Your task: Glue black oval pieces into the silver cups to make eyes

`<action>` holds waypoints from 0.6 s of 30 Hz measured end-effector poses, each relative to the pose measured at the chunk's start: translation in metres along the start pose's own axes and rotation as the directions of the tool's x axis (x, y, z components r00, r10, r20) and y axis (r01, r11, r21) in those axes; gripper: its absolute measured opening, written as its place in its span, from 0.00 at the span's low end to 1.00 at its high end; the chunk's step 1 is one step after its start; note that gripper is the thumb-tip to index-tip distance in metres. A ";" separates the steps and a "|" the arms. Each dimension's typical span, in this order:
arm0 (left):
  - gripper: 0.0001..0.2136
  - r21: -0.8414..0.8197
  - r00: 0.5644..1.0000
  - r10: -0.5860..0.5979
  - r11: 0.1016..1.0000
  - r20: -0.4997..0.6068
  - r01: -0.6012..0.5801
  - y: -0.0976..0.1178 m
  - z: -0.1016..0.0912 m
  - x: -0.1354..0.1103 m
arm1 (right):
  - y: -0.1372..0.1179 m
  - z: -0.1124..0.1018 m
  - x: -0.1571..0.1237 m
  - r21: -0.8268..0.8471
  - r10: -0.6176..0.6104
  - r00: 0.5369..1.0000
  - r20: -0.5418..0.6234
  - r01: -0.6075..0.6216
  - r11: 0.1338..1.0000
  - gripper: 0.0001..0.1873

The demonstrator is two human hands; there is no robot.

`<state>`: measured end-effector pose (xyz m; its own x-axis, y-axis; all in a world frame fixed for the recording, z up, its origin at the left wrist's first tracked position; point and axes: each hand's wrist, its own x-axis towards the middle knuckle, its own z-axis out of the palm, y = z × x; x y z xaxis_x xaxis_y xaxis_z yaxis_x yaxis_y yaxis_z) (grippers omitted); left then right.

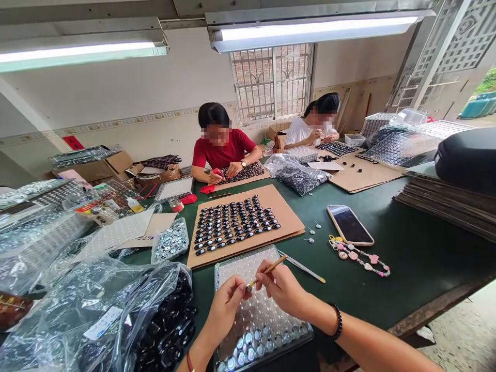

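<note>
My left hand [227, 307] hovers over a clear plastic blister tray [240, 268] holding round silver pieces, its fingers pinched on a small piece I cannot make out. My right hand [284, 289] grips a thin wooden stick [267, 270] like a pen, its tip meeting the left fingertips. Just beyond the tray lies a brown cardboard sheet [289, 217] covered with rows of glossy black oval pieces [234, 222].
A bag of black pieces [166, 320] sits at my left, a small tray of silver discs [170, 243] beside it. A phone [350, 225], a bead charm strap [360, 256] and tweezers [304, 267] lie on the green table. Two people work across the table.
</note>
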<state>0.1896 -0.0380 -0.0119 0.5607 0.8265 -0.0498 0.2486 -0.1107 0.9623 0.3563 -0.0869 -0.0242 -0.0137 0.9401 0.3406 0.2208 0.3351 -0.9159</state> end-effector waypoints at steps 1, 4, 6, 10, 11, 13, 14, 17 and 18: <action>0.13 -0.045 1.000 -0.009 0.999 -0.030 0.007 0.000 -0.002 0.001 | 0.000 0.000 0.000 -0.008 -0.003 1.000 -0.016 0.003 1.000 0.15; 0.12 -0.271 0.990 -0.081 0.961 -0.118 0.047 0.001 -0.007 0.002 | -0.001 -0.002 0.000 0.018 -0.001 0.997 -0.074 0.003 1.000 0.17; 0.13 -0.420 0.987 -0.142 0.902 -0.070 0.100 0.002 -0.006 0.001 | -0.001 -0.002 -0.001 0.061 0.002 0.996 -0.091 0.003 0.998 0.17; 0.19 -0.488 0.980 -0.197 0.853 0.020 0.182 0.004 0.004 -0.003 | -0.001 0.001 -0.006 0.086 0.001 0.997 -0.071 0.005 0.996 0.16; 0.17 -0.488 0.978 -0.207 0.854 0.005 0.184 0.003 0.007 -0.004 | -0.001 0.002 -0.008 0.092 0.005 0.998 -0.067 0.002 0.996 0.15; 0.15 -0.495 0.976 -0.218 0.849 -0.011 0.183 0.002 0.013 -0.006 | 0.000 0.002 -0.011 0.106 0.009 0.998 -0.067 -0.002 0.994 0.14; 0.16 -0.501 0.976 -0.217 0.846 -0.013 0.182 0.002 0.014 -0.006 | 0.000 0.002 -0.013 0.115 0.008 0.997 -0.073 0.000 0.993 0.14; 0.16 -0.442 0.983 -0.177 0.887 -0.056 0.134 0.001 0.009 -0.003 | 0.000 -0.001 -0.015 0.129 0.001 0.992 -0.123 0.015 0.992 0.12; 0.16 -0.395 0.983 -0.146 0.914 -0.115 0.089 0.002 0.001 0.000 | 0.000 -0.003 -0.015 0.127 -0.003 0.989 -0.148 0.022 0.992 0.12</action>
<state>0.1908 -0.0388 -0.0104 0.4236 0.8919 -0.1582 -0.0348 0.1905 0.9811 0.3596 -0.1010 -0.0290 0.1300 0.9193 0.3714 0.0953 0.3613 -0.9276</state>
